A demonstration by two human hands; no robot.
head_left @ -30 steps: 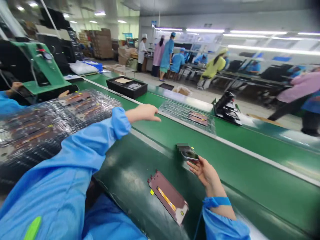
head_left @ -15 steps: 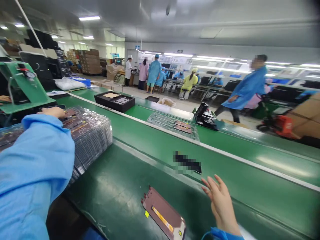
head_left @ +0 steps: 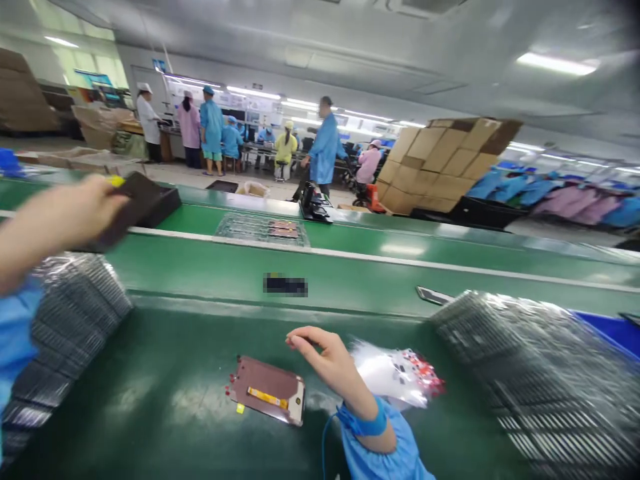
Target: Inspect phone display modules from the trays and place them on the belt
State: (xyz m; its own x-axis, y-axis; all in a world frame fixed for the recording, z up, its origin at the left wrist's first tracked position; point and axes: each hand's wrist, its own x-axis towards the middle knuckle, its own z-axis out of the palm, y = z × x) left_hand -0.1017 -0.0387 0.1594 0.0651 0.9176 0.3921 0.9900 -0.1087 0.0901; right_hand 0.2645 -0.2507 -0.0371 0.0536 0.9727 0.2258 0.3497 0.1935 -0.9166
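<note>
My left hand (head_left: 95,207), blurred by motion, grips a dark brown phone screen panel (head_left: 125,210) with a yellow tab, raised above the stack of clear plastic trays (head_left: 83,293) at left. My right hand (head_left: 325,357) hovers over the green bench mat, thumb and fingertips together, with nothing visible between them. Just left of it lies another phone screen panel (head_left: 270,387), brown side up, with an orange flex cable and a yellow tab. Right of my right wrist, clear film pieces with red tabs (head_left: 400,373) lie in a pile.
A second stack of clear trays (head_left: 530,360) stands at right beside a blue bin (head_left: 610,337). On the green conveyor are a pixelated dark item (head_left: 285,285), a flat phone-shaped part (head_left: 434,295), a clear tray with panels (head_left: 263,230) and a black stand (head_left: 314,205). People work beyond.
My left hand has lifted a panel off the left tray stack. My right hand has moved closer to the panel on the mat, its fingers now closed. The view has swung right.
</note>
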